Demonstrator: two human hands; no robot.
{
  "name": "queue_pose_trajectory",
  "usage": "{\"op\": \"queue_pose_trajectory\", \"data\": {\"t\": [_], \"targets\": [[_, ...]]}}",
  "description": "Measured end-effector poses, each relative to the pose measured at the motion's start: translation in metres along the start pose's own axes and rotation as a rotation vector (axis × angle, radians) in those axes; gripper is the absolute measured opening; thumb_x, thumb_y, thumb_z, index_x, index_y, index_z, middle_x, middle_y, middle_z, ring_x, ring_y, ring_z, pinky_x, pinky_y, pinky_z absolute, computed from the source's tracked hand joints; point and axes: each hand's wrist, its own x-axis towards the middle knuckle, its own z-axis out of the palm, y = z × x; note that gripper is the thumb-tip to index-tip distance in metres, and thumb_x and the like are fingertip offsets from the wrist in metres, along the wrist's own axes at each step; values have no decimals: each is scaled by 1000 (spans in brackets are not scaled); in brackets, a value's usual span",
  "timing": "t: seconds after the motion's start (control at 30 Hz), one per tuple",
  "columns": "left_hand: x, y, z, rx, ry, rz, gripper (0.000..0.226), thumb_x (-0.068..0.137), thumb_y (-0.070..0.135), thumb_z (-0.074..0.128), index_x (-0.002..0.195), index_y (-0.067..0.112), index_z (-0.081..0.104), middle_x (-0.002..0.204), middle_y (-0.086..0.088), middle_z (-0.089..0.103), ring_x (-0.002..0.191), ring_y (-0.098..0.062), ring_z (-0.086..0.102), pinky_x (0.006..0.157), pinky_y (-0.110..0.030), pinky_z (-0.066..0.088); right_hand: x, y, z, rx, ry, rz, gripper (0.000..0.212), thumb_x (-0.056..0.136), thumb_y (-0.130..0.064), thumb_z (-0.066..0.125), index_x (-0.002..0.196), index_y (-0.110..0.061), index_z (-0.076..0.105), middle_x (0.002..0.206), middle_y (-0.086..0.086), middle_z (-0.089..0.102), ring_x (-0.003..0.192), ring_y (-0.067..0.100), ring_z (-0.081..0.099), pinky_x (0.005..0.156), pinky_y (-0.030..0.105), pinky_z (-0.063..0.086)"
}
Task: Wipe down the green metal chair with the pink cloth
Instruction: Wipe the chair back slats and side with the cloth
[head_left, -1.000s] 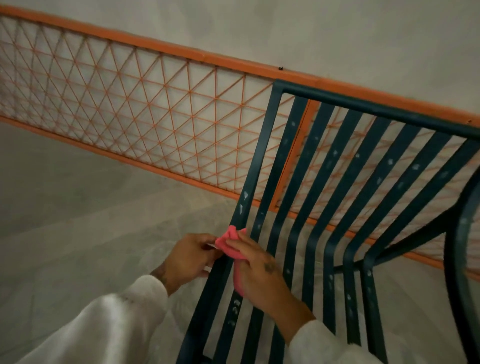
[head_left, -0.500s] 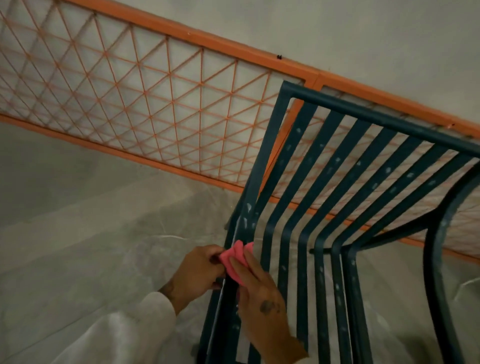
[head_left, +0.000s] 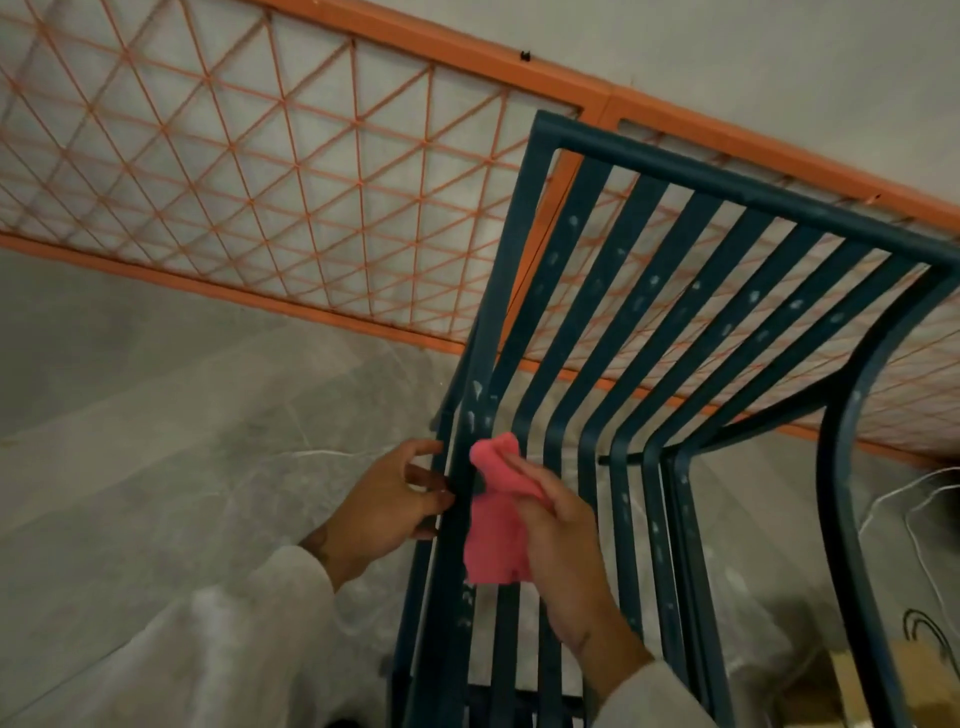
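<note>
Half a second ago both hands met at the cloth on the chair's left side bar. Now they are apart. The left hand (head_left: 387, 501) has let go of the cloth and sits alone on the bar. More of the cloth shows now, and it hangs down lower. The right hand's fingers lay flat on it before; now they curl around it.

The left hand is half closed. Its thumb and fingers curl in and hold the left side bar of the green metal chair (head_left: 727, 182), down where the back bends into the seat. A white sleeve (head_left: 234, 623) covers the arm.

The right hand (head_left: 561, 545) is closed tight on the pink cloth (head_left: 493, 525). It pinches the cloth between thumb and fingers. A bunched end sticks up above the fingertips. The rest hangs down to the left of the palm.

The cloth lies over the first slats at the chair's left edge, just right of the side bar. It is between the two hands, in the right hand and near the left hand but not touching it.

The slats have small white spots (head_left: 652, 283) on them. Behind the chair stands an orange lattice fence (head_left: 260, 182), and a gray floor (head_left: 156, 415) lies below.
</note>
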Motion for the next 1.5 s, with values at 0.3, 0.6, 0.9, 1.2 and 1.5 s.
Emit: {"op": "queue_pose_trajectory", "data": {"t": [0.3, 0.6, 0.9, 1.2, 1.5], "targets": [[5, -5, 3, -4, -24, -42, 47, 89, 3, 65, 129, 25, 53, 116, -11, 62, 98, -26, 67, 72, -36, 62, 123, -40, 4, -956, 125, -916, 60, 80, 11, 63, 135, -11, 60, 144, 6, 55, 135, 28, 45, 113, 45, 39], [3, 1, -2, 38, -71, -40, 27, 88, 2, 65, 113, 11, 65, 111, -12, 69, 98, -22, 70, 79, -37, 61, 29, 43, 17, -843, -3, -943, 50, 85, -2, 49, 132, -15, 62, 141, 1, 58, 135, 14, 43, 103, 42, 49], [3, 8, 2, 51, -40, -63, 82, 85, 0, 69, 149, 26, 25, 113, -12, 65, 98, -26, 68, 74, -38, 61, 116, -7, -11, -987, -132, -937, 81, 73, 22, 51, 143, -17, 51, 155, 1, 40, 120, 19, 42, 100, 37, 45], [1, 5, 4, 154, -38, 28, 52, 88, 8, 67, 135, 22, 49, 114, -2, 63, 99, -17, 67, 70, -28, 61, 41, 60, -6, -761, -216, -859, 75, 85, 11, 67, 148, -25, 43, 161, -7, 30, 138, 10, 42, 103, 31, 44], [14, 21, 2, 137, 25, 52, 73, 82, 3, 73, 137, 39, 40, 110, -1, 64, 97, -19, 67, 74, -35, 61, 117, -1, -34, -1108, -257, -948, 91, 73, 20, 55, 150, -27, 41, 160, -12, 29, 102, 21, 45, 86, 41, 47]]}}
